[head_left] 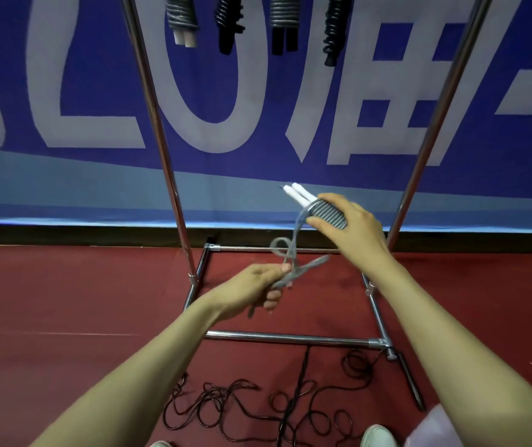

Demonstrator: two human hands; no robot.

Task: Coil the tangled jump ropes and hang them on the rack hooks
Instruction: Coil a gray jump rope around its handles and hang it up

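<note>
Pale shoe tips (379, 436) peek in at the bottom edge, on the near side of the rack (290, 337), with a bit of pink cloth (429, 427) beside them. Just ahead of the shoes, in front of the rack's front base bar, tangled dark ropes (226, 404) sprawl in loose loops across the red floor (64, 301). One black handle (413, 385) lies by the rack's front right corner.

Both bare forearms reach over the rack's base, between its two chrome uprights. The right hand (348, 227) is held higher and farther in, with fingers and thumb curled round the wound part of a grey jump rope (327, 216), whose turns sit tight side by side. Two white handles (297, 192) stick out of the coil toward the back of the rack. The left hand (251, 288), lower and nearer the left upright, pinches the loose tail (290, 253) of the same rope between thumb and curled fingers. That tail runs from the coil down to the left hand and makes a small loop just above it; it is blurred.

High up inside the rack, at the top edge of view, four coiled bundles (284, 21) hang in a row, two grey and two black, handles pointing down. What they hang from is out of view. Behind the rack stands a blue banner (310, 75) with large pale lettering.
</note>
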